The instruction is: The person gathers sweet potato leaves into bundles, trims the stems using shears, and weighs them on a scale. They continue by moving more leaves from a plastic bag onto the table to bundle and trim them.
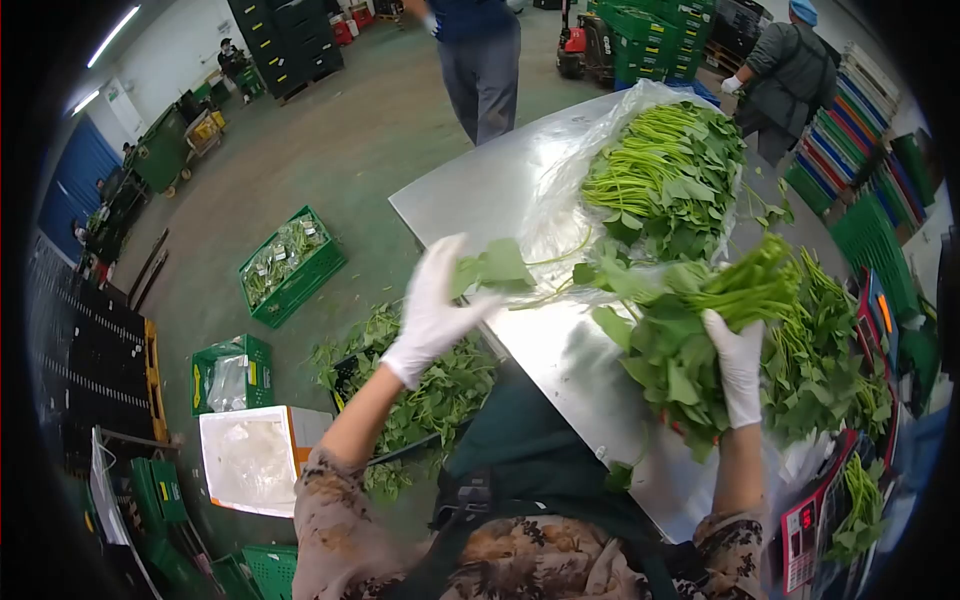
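My left hand (432,318), in a white glove, is off the table's left edge with thumb and fingers spread apart. Beside its fingers a loose green leaf (500,266) on a long stem overlaps the hand in this view. White-gloved too, my right hand (738,365) is closed round a bunch of leafy greens (675,350), stems pointing up and right, leaves hanging down and left. Beyond it, a large stack of the same greens (665,165) lies on clear plastic film (560,215). More greens (825,360) lie right of my right hand.
The metal table (455,190) has a corner at left. A floor container overflows with leaves (430,410). Left of it are a green crate of packed greens (290,265), another crate (232,375) and a white foam box (250,460). A scale (800,540) stands at right. Two people (480,70) (790,75) are beyond the table.
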The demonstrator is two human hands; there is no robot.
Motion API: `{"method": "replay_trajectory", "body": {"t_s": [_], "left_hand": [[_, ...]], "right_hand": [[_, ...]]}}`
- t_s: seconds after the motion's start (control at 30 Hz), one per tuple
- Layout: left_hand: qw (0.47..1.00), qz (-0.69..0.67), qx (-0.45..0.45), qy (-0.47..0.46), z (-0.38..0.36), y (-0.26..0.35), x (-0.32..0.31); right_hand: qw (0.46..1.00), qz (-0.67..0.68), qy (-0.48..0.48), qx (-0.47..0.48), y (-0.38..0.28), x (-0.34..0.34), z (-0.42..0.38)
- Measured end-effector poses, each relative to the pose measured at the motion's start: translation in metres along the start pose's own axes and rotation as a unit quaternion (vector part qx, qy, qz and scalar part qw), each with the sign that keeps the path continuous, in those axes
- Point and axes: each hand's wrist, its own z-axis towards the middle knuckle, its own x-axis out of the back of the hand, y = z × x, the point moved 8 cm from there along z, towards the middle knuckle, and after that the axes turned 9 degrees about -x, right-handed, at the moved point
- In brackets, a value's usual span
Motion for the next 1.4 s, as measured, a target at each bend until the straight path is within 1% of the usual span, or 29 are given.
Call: {"method": "replay_trajectory", "body": {"t_s": [0.03, 0.1, 0.17, 0.2, 0.23, 0.27, 0.3, 0.33, 0.37, 0.43, 0.47, 0.53, 0.57, 0.63, 0.67, 0.7, 0.73, 0.77, 0.83, 0.87, 0.9, 0.93, 0.97, 1.0, 1.03, 1.13, 1.2, 1.3, 1.4], "left_hand": [[0.996, -0.084, -0.007, -0.035, 0.014, 0.032, -0.012], [0.982, -0.147, -0.058, -0.102, 0.027, 0.079, -0.05], [0.965, -0.161, -0.185, -0.097, 0.044, 0.129, -0.063], [0.962, -0.222, -0.127, -0.097, 0.04, 0.127, -0.077], [0.905, -0.407, -0.085, -0.086, 0.04, 0.132, -0.082], [0.879, -0.465, -0.027, -0.098, 0.037, 0.121, -0.093], [0.848, -0.517, 0.036, -0.11, 0.034, 0.111, -0.099], [0.879, -0.476, 0.002, -0.018, 0.036, 0.11, -0.081], [0.866, -0.498, 0.047, -0.006, 0.03, 0.098, -0.087], [0.826, -0.545, 0.13, 0.054, 0.019, 0.073, -0.086], [0.811, -0.564, 0.14, 0.068, 0.02, 0.071, -0.079], [0.762, -0.611, 0.198, 0.088, 0.02, 0.069, -0.063], [0.765, -0.619, 0.125, 0.127, 0.028, 0.059, -0.053], [0.749, -0.628, 0.119, 0.173, 0.032, 0.035, -0.035], [0.722, -0.656, 0.122, 0.186, 0.036, 0.021, -0.028], [0.706, -0.665, 0.125, 0.21, 0.038, 0.005, -0.016], [0.709, -0.659, 0.107, 0.228, 0.043, -0.003, 0.003], [0.713, -0.652, 0.088, 0.243, 0.05, -0.01, 0.022], [0.785, -0.558, 0.051, 0.265, 0.063, -0.031, 0.056], [0.833, -0.472, 0.046, 0.284, 0.071, -0.029, 0.075], [0.855, -0.431, 0.026, 0.285, 0.085, -0.032, 0.082], [0.911, -0.319, -0.015, 0.26, 0.102, -0.038, 0.087], [0.95, -0.2, -0.052, 0.234, 0.119, -0.042, 0.088], [0.967, -0.134, -0.051, 0.209, 0.136, -0.042, 0.086], [0.952, 0.157, -0.159, 0.211, 0.145, -0.015, 0.088], [0.911, 0.331, -0.233, 0.082, 0.181, -0.038, 0.025], [0.902, 0.348, -0.251, 0.04, 0.194, -0.062, -0.024], [0.898, 0.367, -0.232, -0.075, 0.198, -0.114, -0.106], [0.871, 0.382, -0.26, -0.164, 0.189, -0.111, -0.162]], "right_hand": [[1.0, 0.01, -0.009, -0.002, -0.004, -0.022, 0.001], [0.992, -0.073, -0.09, -0.058, 0.004, -0.07, 0.005], [0.988, -0.001, -0.141, -0.056, 0.0, -0.114, -0.002], [0.984, 0.092, -0.15, -0.033, -0.007, -0.132, -0.005], [0.97, 0.183, -0.158, -0.007, -0.011, -0.144, -0.005], [0.988, 0.046, -0.136, 0.065, -0.008, -0.146, -0.004], [0.974, -0.124, -0.102, 0.159, -0.023, -0.152, -0.008], [0.926, -0.28, -0.04, 0.25, -0.038, -0.158, -0.013], [0.911, -0.314, -0.025, 0.266, -0.039, -0.163, -0.017], [0.907, -0.345, -0.12, 0.211, -0.025, -0.184, -0.005], [0.889, -0.378, -0.185, 0.181, -0.032, -0.195, -0.004], [0.858, -0.409, -0.151, 0.271, -0.046, -0.198, -0.009], [0.851, -0.407, -0.133, 0.306, -0.062, -0.198, -0.01], [0.885, -0.286, -0.171, 0.326, -0.106, -0.175, -0.01], [0.894, -0.226, -0.191, 0.337, -0.12, -0.159, -0.005], [0.901, -0.162, -0.133, 0.379, -0.124, -0.136, 0.008], [0.953, -0.058, -0.091, 0.282, -0.108, -0.113, 0.036], [0.982, 0.05, -0.048, 0.177, -0.081, -0.096, 0.062], [0.961, -0.167, 0.006, 0.219, -0.038, -0.106, 0.099], [0.934, -0.28, -0.031, 0.219, -0.009, -0.124, 0.106], [0.906, -0.338, -0.091, 0.237, 0.027, -0.14, 0.112], [0.881, -0.402, -0.155, 0.193, 0.069, -0.155, 0.116], [0.82, -0.512, -0.153, 0.204, 0.095, -0.163, 0.111], [0.787, -0.56, -0.186, 0.181, 0.119, -0.168, 0.112], [0.764, -0.586, -0.203, 0.179, 0.127, -0.166, 0.111], [0.758, -0.588, -0.223, 0.174, 0.133, -0.151, 0.108], [0.743, -0.6, -0.248, 0.162, 0.136, -0.139, 0.104], [0.814, -0.53, -0.19, 0.141, 0.119, -0.1, 0.094], [0.797, -0.548, -0.219, 0.124, 0.112, -0.071, 0.081]]}}
